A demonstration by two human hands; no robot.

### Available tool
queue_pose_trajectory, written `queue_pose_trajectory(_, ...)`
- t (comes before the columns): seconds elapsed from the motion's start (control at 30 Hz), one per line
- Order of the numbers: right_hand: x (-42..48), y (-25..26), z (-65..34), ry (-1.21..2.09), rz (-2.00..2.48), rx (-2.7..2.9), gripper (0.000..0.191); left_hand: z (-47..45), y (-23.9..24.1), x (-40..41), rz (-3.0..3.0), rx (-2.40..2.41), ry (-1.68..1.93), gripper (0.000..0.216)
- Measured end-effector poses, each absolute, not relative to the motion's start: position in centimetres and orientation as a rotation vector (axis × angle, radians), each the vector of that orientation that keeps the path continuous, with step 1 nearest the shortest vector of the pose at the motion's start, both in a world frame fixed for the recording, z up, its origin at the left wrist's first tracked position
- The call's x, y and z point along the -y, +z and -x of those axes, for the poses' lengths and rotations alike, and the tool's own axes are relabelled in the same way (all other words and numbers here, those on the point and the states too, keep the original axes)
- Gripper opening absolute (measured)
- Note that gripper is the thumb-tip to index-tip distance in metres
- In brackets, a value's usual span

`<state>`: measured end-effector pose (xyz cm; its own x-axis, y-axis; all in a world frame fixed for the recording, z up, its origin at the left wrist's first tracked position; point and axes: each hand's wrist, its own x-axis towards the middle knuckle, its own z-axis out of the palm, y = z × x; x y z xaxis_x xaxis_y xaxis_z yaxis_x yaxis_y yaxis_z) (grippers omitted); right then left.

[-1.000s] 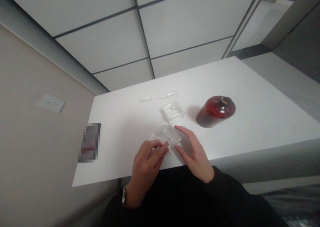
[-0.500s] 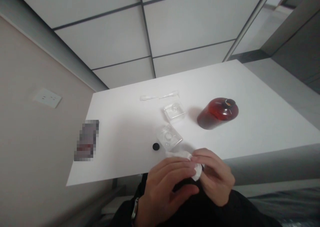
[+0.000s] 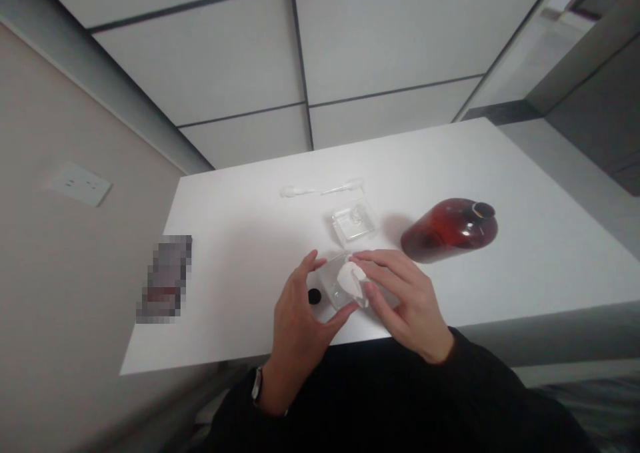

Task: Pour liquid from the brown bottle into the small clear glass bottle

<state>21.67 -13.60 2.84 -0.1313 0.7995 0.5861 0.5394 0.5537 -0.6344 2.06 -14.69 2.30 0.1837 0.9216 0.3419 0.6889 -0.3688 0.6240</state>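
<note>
In my right hand is a crumpled white tissue, pinched between thumb and fingers. The tissue lies over a clear square container near the table's front edge. My left hand spans that container, with the thumb at its near side and the fingers at its far left side. Inside the curve of the left hand lies a small black disc. A second clear square container, with a round feature in it, sits just beyond. The tissue and my right hand hide part of the nearer container.
A red-brown bottle with an uncapped neck stands to the right. Two thin clear pieces, probably droppers, lie at the back of the white table. A blurred-out flat object rests near the left edge, beside the wall.
Both hands have moved forward from the table's front edge to the nearer clear container. The tissue, earlier between both hands, is now in my right hand against the container.
</note>
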Motion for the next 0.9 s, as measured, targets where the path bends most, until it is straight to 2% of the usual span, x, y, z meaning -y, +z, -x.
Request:
queue_pose_trajectory(0.27,12.7,2.3,-22.6,0.410,0.995,1.922,0.036,-1.4,2.9,14.0,-2.186,-1.471,0.914,0.088)
queue_pose_trajectory(0.63,16.8,1.9,-23.7,0.213,0.967,1.963,0.058,-1.3,3.4,14.1,-2.153,-1.481,0.804,0.092)
queue_pose_trajectory(0.8,16.3,2.0,-24.0,0.177,1.124,1.816,0.050,-1.0,3.5,13.9,-2.178,-1.466,0.761,0.096)
queue_pose_trajectory(0.9,14.3,2.1,-22.8,0.328,1.128,1.792,0.038,-0.9,3.6,13.8,-2.177,-1.455,0.728,0.096)
